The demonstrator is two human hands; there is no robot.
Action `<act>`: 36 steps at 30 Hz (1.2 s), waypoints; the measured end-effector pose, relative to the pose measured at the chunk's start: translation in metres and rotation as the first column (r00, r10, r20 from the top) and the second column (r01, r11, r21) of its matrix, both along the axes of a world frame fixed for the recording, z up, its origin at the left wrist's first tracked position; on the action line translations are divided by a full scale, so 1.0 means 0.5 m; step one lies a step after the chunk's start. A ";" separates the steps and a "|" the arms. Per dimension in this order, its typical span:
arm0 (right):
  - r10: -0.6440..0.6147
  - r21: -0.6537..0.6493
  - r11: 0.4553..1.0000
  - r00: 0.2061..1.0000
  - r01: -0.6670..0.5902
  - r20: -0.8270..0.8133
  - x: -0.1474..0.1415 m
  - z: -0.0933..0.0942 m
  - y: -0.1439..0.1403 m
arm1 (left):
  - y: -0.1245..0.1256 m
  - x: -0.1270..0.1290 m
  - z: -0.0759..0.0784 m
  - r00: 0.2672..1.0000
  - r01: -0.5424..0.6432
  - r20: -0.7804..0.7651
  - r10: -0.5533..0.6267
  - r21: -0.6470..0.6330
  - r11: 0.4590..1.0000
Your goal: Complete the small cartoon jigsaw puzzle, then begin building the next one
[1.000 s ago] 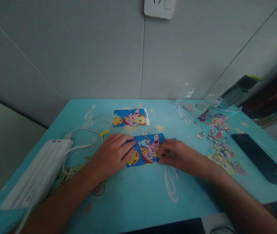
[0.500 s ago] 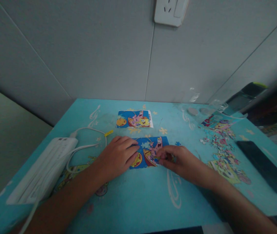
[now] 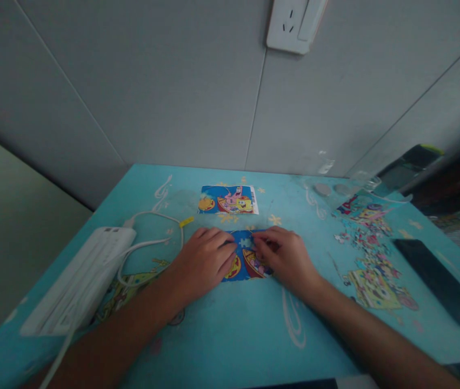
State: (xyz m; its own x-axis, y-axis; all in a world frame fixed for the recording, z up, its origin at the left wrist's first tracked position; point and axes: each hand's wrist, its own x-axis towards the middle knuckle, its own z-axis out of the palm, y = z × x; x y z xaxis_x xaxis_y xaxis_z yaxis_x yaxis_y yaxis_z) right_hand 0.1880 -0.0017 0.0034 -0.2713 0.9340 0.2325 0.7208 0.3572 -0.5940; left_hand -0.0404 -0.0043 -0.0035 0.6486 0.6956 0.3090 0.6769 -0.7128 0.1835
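Note:
A small blue cartoon jigsaw puzzle (image 3: 246,263) lies on the turquoise table (image 3: 230,335) between my hands. My left hand (image 3: 205,260) rests flat on the puzzle's left edge, fingers stretched and close together. Covering the puzzle's right part is my right hand (image 3: 284,254), its fingertips pinched together near a pale gap in the puzzle's upper middle. The small piece in those fingertips is almost hidden. Behind the puzzle lies a printed picture (image 3: 228,199) of the same cartoon.
Several loose puzzle pieces (image 3: 371,265) are scattered at the right, beside a dark phone (image 3: 436,278). At the left sits a white power strip (image 3: 84,275) with a looping white cable (image 3: 152,227). A wall socket (image 3: 294,24) hangs above on the grey wall.
My right hand has moved left and away from me, from the puzzle's right edge onto its upper middle. My left hand stays on the puzzle's left edge. The camera has tilted slightly.

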 end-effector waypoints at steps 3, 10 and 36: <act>-0.028 0.004 1.000 1.000 0.028 0.012 -0.003 0.003 0.002 | 0.001 -0.002 -0.001 1.000 0.002 0.002 -0.002 0.008 1.000; 0.074 -0.036 0.997 0.994 -0.071 0.075 -0.016 -0.001 -0.028 | 0.005 -0.003 -0.010 1.000 0.010 0.005 -0.010 0.005 1.000; 0.036 -0.038 0.999 0.999 -0.037 -0.006 0.006 0.000 0.004 | 0.001 0.004 -0.002 1.000 -0.013 -0.003 0.013 0.004 1.000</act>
State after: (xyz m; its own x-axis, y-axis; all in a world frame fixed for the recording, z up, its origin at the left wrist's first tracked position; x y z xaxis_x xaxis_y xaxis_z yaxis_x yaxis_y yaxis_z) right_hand 0.1909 0.0002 0.0034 -0.3043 0.9316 0.1987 0.7048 0.3605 -0.6110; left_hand -0.0385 -0.0036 -0.0045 0.6404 0.7026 0.3101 0.6868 -0.7047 0.1783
